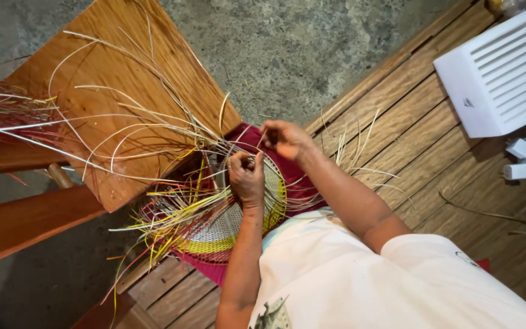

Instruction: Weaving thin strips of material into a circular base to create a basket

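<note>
Hands, left hand (246,176) and right hand (285,139), pinch strands of woven basket (229,234).

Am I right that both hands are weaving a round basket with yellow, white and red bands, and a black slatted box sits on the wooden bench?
Not quite: the slatted box is white, not black, as the head view shows. The rest holds: the left hand and right hand work on the round basket with yellow, white and red bands, over the wooden bench.
</note>
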